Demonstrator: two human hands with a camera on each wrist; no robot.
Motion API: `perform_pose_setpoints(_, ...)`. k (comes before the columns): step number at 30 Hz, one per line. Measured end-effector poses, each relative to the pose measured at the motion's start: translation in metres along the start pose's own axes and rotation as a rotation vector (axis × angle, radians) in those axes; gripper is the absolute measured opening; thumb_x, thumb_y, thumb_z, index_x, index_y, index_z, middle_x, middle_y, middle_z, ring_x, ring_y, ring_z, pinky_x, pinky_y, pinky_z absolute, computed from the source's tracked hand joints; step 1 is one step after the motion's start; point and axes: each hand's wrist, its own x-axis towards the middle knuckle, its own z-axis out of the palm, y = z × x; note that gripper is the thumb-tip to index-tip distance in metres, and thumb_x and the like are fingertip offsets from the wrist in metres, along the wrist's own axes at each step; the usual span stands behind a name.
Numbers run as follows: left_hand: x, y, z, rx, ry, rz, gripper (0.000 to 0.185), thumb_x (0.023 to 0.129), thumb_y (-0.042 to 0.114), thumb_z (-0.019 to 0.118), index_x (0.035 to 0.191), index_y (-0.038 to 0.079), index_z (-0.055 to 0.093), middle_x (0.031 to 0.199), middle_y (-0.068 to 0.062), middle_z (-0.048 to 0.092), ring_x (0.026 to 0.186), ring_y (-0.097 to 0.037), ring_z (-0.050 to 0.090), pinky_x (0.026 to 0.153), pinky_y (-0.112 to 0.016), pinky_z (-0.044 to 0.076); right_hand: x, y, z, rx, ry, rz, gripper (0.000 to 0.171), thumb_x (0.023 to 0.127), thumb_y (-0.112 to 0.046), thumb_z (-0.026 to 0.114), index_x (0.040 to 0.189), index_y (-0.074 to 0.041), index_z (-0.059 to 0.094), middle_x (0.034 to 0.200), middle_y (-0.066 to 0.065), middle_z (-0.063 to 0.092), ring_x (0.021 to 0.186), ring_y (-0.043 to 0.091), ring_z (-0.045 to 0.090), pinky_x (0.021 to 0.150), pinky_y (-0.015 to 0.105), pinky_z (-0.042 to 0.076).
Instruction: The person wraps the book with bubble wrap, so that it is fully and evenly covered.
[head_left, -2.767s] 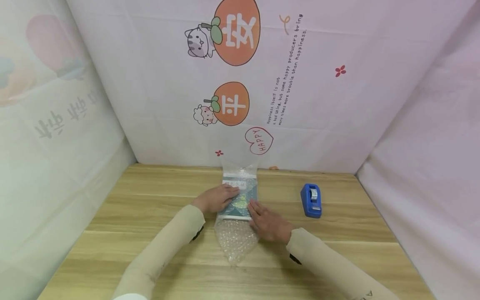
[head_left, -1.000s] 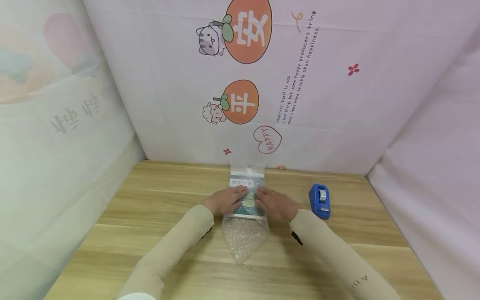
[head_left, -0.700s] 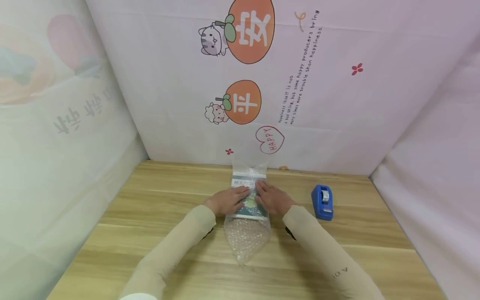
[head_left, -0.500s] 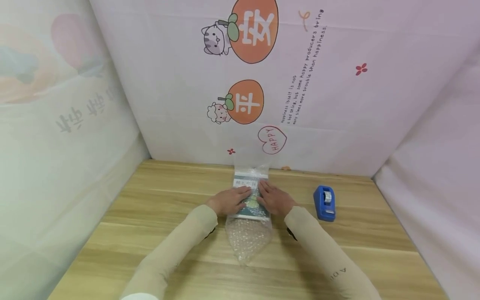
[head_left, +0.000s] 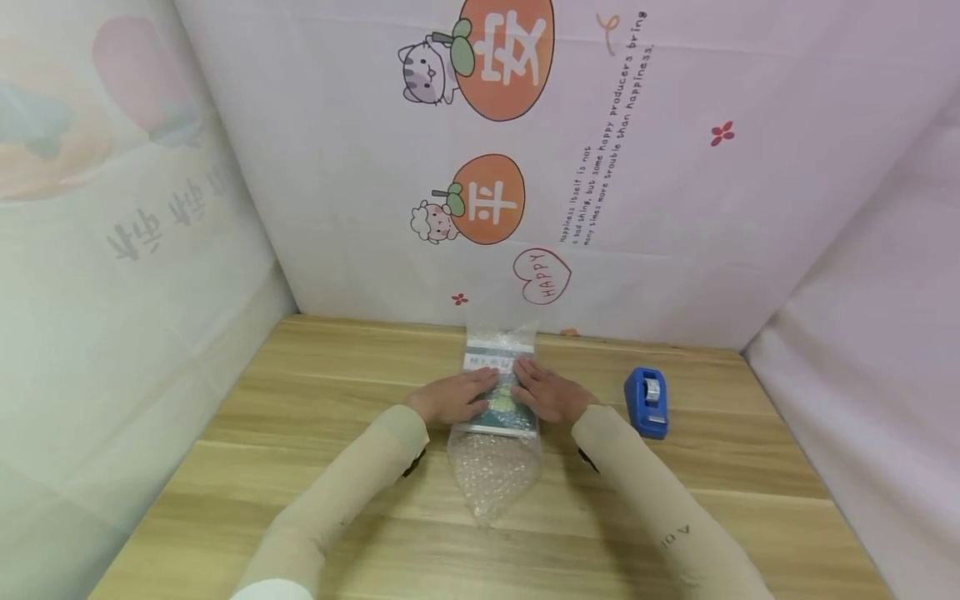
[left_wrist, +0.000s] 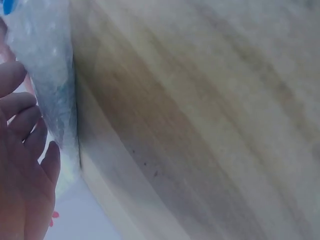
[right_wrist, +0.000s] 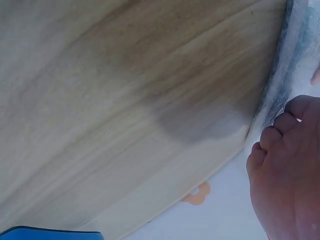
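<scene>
A book [head_left: 510, 422] with a teal cover and a pale-green picture lies inside clear bubble wrap [head_left: 495, 477] at the table's middle, near the back. Loose wrap juts out beyond its near and far ends, the near one tapering to a point. My left hand [head_left: 454, 397] rests on the cover's left part, fingers stretched out. On the right part lies my right hand [head_left: 553, 395], its fingers extended too and pointing to the far end. The left wrist view shows the wrap's side [left_wrist: 52, 75] standing up from the wood, beside my fingers.
A blue tape dispenser [head_left: 647, 403] with a roll in it stands to the right of the book. The wooden table [head_left: 315, 417] meets a printed cloth wall [head_left: 637, 292] at the back, and cloth hangs on both sides.
My right hand has moved from the wrap's lower right edge up onto the right part of the cover. The left hand stays on the book. The head view has shifted slightly.
</scene>
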Motion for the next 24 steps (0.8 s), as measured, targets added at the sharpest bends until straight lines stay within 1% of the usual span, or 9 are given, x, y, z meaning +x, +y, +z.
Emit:
perform_pose_setpoints(3, -0.006, -0.002, -0.004, -0.022, -0.011, 0.002, 0.063, 0.114, 0.035, 0.044, 0.169, 0.01, 0.025, 0.179, -0.007, 0.019, 0.166, -0.025, 0.02, 0.135, -0.045, 0.023, 0.001, -0.002, -0.001, 0.01, -0.007, 0.003, 0.071, 0.116, -0.049, 0.024, 0.17, -0.005, 0.01, 0.18, 0.013, 0.005, 0.167, 0.034, 0.008, 0.135, 0.053, 0.018)
perform_pose_setpoints(7, -0.015, -0.003, -0.008, 0.015, -0.018, 0.026, 0.066, 0.113, 0.04, 0.045, 0.169, 0.011, 0.025, 0.178, -0.006, 0.02, 0.165, -0.025, 0.021, 0.135, -0.045, 0.025, 0.002, -0.002, -0.002, 0.014, -0.008, 0.008, 0.07, 0.116, -0.048, 0.024, 0.17, -0.005, 0.01, 0.18, 0.013, 0.005, 0.167, 0.034, 0.008, 0.135, 0.054, 0.019)
perform_pose_setpoints(10, -0.022, -0.002, -0.01, 0.067, -0.007, 0.057, 0.068, 0.112, 0.043, 0.046, 0.169, 0.011, 0.025, 0.178, -0.007, 0.019, 0.165, -0.027, 0.023, 0.134, -0.045, 0.026, 0.002, -0.002, -0.002, 0.014, -0.005, 0.009, 0.07, 0.116, -0.047, 0.024, 0.17, -0.006, 0.009, 0.18, 0.013, 0.004, 0.167, 0.034, 0.008, 0.135, 0.054, 0.019)
perform_pose_setpoints(14, -0.035, 0.005, -0.016, 0.126, -0.002, 0.094, 0.071, 0.112, 0.043, 0.048, 0.168, 0.008, 0.025, 0.178, -0.01, 0.019, 0.164, -0.029, 0.024, 0.133, -0.046, 0.027, 0.002, -0.002, -0.002, 0.01, 0.001, 0.003, 0.071, 0.116, -0.048, 0.023, 0.17, -0.004, 0.01, 0.18, 0.013, 0.004, 0.167, 0.034, 0.008, 0.135, 0.054, 0.019)
perform_pose_setpoints(19, -0.053, 0.015, -0.02, 0.195, -0.028, 0.124, 0.071, 0.111, 0.045, 0.046, 0.169, 0.01, 0.025, 0.179, -0.006, 0.018, 0.164, -0.027, 0.024, 0.133, -0.044, 0.028, 0.001, -0.002, -0.001, 0.001, -0.008, 0.001, 0.072, 0.115, -0.049, 0.023, 0.169, -0.004, 0.009, 0.18, 0.014, 0.004, 0.167, 0.034, 0.007, 0.136, 0.052, 0.018)
perform_pose_setpoints(22, -0.062, 0.022, -0.019, 0.266, -0.027, 0.172, 0.07, 0.111, 0.046, 0.046, 0.168, 0.011, 0.027, 0.178, -0.006, 0.022, 0.164, -0.025, 0.025, 0.133, -0.041, 0.029, 0.001, -0.002, -0.001, -0.007, -0.016, 0.009, 0.072, 0.115, -0.05, 0.022, 0.17, -0.004, 0.009, 0.18, 0.013, 0.004, 0.167, 0.033, 0.008, 0.136, 0.052, 0.018)
perform_pose_setpoints(24, -0.067, 0.026, -0.017, 0.324, -0.006, 0.225, 0.069, 0.11, 0.046, 0.047, 0.167, 0.01, 0.03, 0.177, -0.007, 0.026, 0.163, -0.024, 0.029, 0.132, -0.041, 0.032, 0.001, -0.002, -0.001, -0.013, -0.017, 0.014, 0.072, 0.115, -0.05, 0.022, 0.17, -0.004, 0.009, 0.18, 0.013, 0.004, 0.167, 0.033, 0.008, 0.136, 0.052, 0.018)
